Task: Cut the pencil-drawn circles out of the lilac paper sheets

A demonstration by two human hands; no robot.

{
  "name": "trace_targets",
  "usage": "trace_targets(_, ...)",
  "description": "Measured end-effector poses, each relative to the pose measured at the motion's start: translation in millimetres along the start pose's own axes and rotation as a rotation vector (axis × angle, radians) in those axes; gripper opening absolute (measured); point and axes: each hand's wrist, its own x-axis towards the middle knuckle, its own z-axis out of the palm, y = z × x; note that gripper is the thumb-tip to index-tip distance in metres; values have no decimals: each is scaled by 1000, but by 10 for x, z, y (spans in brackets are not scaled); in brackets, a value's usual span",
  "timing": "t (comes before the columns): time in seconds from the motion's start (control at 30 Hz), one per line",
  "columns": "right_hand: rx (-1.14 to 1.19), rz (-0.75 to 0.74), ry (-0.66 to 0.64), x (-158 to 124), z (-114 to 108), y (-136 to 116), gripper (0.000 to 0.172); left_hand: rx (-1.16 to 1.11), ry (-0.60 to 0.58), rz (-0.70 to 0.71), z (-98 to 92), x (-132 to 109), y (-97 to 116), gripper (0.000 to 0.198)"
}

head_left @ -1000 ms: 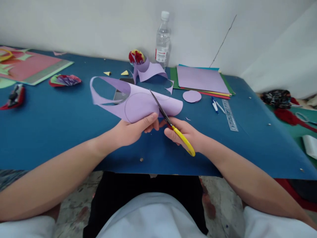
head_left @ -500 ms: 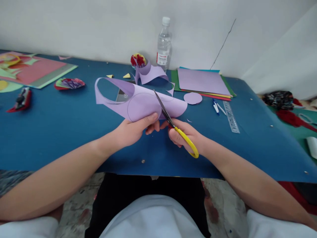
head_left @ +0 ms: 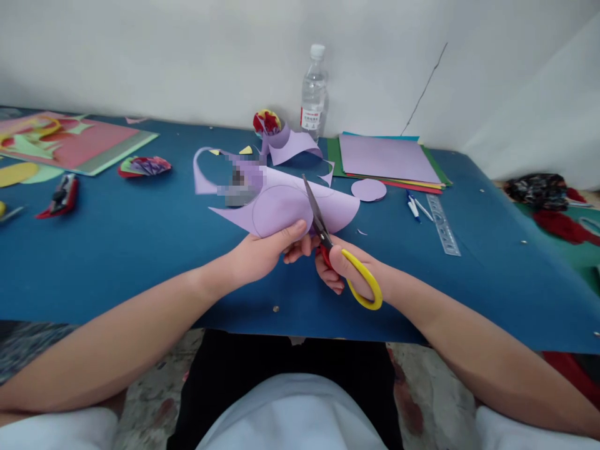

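My left hand (head_left: pixel 265 255) pinches the near edge of a curled lilac paper sheet (head_left: pixel 285 206) that has a circle drawn on it and a round hole cut at its left end. My right hand (head_left: pixel 349 269) grips yellow-handled scissors (head_left: pixel 337 250), whose blades lie across the sheet along the drawn circle. Both hands hover just above the blue table (head_left: pixel 140 250). A cut lilac paper disc (head_left: pixel 369 190) lies on the table to the right.
A water bottle (head_left: pixel 314 94) stands by the wall. A stack of coloured paper (head_left: pixel 389 161), pens (head_left: pixel 415 206) and a clear ruler (head_left: pixel 445 228) lie at right. Lilac offcuts (head_left: pixel 290 142), a folded paper flower (head_left: pixel 144 166), a stapler (head_left: pixel 59 197) and pink sheets (head_left: pixel 70 137) lie at left.
The scissors have worked further along the drawn circle, and the sheet has turned a little in my left hand. The view has shifted slightly.
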Motion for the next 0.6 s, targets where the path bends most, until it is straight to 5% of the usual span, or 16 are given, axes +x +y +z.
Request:
trace_targets(0.3, -177, -40, 111, -4, -33, 56, 77, 77, 16, 14, 48, 8, -58, 64)
trace_targets(0.6, -269, -64, 177, -33, -70, 29, 76, 247, 257, 150, 3, -46, -43, 54)
